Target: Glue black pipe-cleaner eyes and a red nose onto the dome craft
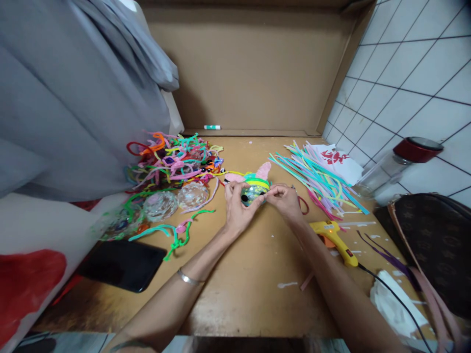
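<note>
A see-through craft ball (254, 192) wrapped with green and yellow pipe cleaners is at the middle of the table. Two fuzzy pink ears (264, 170) stick out of its top, and dark round eyes sit on its front. My left hand (236, 206) is closed around the ball's left and lower side, thumb along the front. At the right side of the ball, my right hand (284, 200) pinches with thumb and forefinger; whatever is between those fingertips is too small to make out. A yellow glue gun (336, 239) lies just right of my right forearm.
Tangled pipe-cleaner pieces (176, 159) and transparent balls (160, 206) cover the left side, near a black phone (123, 264). Loose straight pipe cleaners (316, 176), a glass bottle (386, 169) and a brown bag (434, 245) stand at the right. The glue gun's cord runs to the front edge.
</note>
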A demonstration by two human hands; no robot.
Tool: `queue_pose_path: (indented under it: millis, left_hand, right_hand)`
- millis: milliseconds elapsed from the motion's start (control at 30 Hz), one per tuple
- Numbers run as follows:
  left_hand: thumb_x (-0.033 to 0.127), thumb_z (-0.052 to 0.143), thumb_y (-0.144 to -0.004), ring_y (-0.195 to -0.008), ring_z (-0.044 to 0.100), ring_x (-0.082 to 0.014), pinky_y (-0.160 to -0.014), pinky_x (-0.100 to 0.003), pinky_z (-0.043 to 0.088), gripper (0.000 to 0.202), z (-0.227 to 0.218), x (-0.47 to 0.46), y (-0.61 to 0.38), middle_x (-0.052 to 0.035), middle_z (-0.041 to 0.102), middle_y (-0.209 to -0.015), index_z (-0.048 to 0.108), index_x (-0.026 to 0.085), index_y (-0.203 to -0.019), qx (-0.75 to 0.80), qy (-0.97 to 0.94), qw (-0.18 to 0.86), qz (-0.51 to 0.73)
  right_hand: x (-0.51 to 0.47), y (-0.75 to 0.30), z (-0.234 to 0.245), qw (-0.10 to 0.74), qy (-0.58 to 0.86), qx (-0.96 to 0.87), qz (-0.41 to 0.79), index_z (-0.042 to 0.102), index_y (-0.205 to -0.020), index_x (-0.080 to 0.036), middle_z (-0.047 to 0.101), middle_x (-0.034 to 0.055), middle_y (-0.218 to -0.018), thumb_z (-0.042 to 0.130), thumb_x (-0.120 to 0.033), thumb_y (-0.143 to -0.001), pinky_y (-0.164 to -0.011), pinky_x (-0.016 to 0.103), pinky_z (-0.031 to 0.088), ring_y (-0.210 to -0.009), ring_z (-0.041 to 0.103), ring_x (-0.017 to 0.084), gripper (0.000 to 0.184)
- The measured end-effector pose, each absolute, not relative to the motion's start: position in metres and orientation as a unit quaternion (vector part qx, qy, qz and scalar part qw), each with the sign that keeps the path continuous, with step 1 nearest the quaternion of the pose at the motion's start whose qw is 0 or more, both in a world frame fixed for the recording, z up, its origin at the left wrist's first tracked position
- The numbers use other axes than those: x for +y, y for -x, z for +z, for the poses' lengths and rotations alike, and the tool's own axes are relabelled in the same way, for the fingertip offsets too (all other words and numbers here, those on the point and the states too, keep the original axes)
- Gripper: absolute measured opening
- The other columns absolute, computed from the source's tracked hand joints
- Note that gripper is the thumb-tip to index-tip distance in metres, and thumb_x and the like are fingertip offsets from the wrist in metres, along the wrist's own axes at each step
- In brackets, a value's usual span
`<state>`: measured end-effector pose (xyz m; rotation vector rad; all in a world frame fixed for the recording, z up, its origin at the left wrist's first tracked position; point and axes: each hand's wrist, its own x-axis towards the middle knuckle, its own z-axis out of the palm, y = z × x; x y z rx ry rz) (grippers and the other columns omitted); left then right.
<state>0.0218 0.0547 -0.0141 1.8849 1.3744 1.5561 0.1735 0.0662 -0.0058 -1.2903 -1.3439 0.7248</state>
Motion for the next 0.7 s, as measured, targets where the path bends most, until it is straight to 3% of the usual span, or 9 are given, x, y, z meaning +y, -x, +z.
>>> queue_pose_path:
  millis: [167, 267, 367, 533, 700]
  left_hand:
    - [0.038, 0.069, -0.073, -0.102, 0.046, -0.0218, -0.09, -0.037, 0.041, 0.034, -0.0154, 0.0554, -0.023, -0.0054, 0.045, -0.1, 0.051, 0.021, -0.097, 0.493, -0.657, 0.147, 0.551]
    - [0.035, 0.067, -0.074, -0.101, 0.046, -0.0214, -0.089, -0.036, 0.041, 0.031, -0.0162, 0.0565, -0.0224, -0.0049, 0.045, -0.099, 0.052, 0.021, -0.097, 0.488, -0.659, 0.142, 0.554]
    - [0.033, 0.068, -0.073, -0.099, 0.047, -0.0211, -0.088, -0.036, 0.042, 0.03, -0.0158, 0.0577, -0.0227, -0.0044, 0.045, -0.097, 0.053, 0.021, -0.096, 0.491, -0.654, 0.146, 0.557]
    - [0.03, 0.069, -0.071, -0.099, 0.047, -0.0215, -0.088, -0.036, 0.042, 0.029, -0.0142, 0.0588, -0.0238, -0.0042, 0.046, -0.096, 0.054, 0.021, -0.093, 0.491, -0.653, 0.147, 0.557]
    - [0.031, 0.069, -0.071, -0.101, 0.047, -0.0221, -0.088, -0.037, 0.042, 0.03, -0.0144, 0.0595, -0.0223, -0.0046, 0.048, -0.098, 0.053, 0.021, -0.094, 0.49, -0.657, 0.145, 0.554]
  right_hand:
    - [0.0669, -0.1729, -0.0071, 0.541, 0.542, -0.563, 0.311, 0.063, -0.053, -0.02, 0.062, 0.0031, -0.075, 0.068, -0.028, -0.055, -0.078, 0.031, 0.046, -0.082, 0.059, 0.019, 0.01]
    - [0.068, -0.1733, -0.01, 0.538, 0.542, -0.557, 0.327, 0.06, -0.057, -0.019, 0.061, 0.0019, -0.071, 0.069, -0.032, -0.056, -0.068, 0.029, 0.047, -0.069, 0.057, 0.016, 0.016]
    - [0.0695, -0.1741, -0.0112, 0.54, 0.539, -0.539, 0.356, 0.059, -0.071, -0.018, 0.058, -0.0013, -0.065, 0.073, -0.039, -0.054, -0.056, 0.026, 0.045, -0.056, 0.052, 0.011, 0.031]
    - [0.0724, -0.1761, -0.0077, 0.538, 0.528, -0.509, 0.415, 0.064, -0.094, -0.015, 0.059, 0.0008, -0.08, 0.08, -0.043, -0.043, -0.055, 0.025, 0.046, -0.057, 0.051, 0.009, 0.06]
    - [0.0746, -0.1786, -0.0074, 0.519, 0.539, -0.526, 0.404, 0.07, -0.093, -0.014, 0.059, 0.0022, -0.078, 0.079, -0.039, -0.045, -0.057, 0.026, 0.046, -0.059, 0.05, 0.01, 0.055]
